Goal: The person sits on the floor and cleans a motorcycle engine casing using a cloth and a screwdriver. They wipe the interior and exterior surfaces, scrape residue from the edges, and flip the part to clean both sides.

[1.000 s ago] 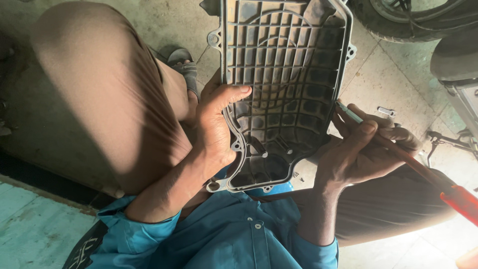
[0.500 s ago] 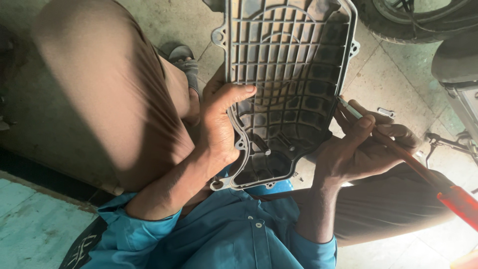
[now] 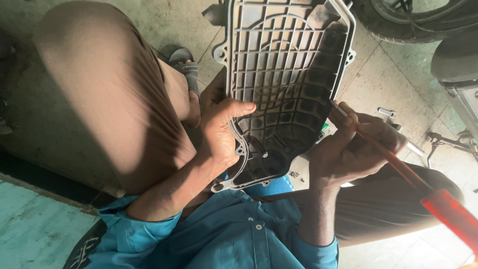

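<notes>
A grey ribbed metal engine cover (image 3: 286,65) stands tilted in front of me, its hollow inner side facing up. My left hand (image 3: 219,132) grips its left rim, thumb lying over the edge into the cavity. My right hand (image 3: 348,147) holds a long screwdriver (image 3: 398,167) with a red handle (image 3: 450,216); the thin metal tip touches the cover's right rim. Blue sleeves cover both of my forearms.
My knees in brown trousers (image 3: 104,99) flank the cover, and a sandalled foot (image 3: 186,67) rests on the concrete floor. A tyre (image 3: 413,22) and a vehicle body part (image 3: 458,65) lie at the upper right. Small metal tools (image 3: 388,113) sit on the floor.
The cover and both hands have shifted slightly rightward in view. My grips are unchanged.
</notes>
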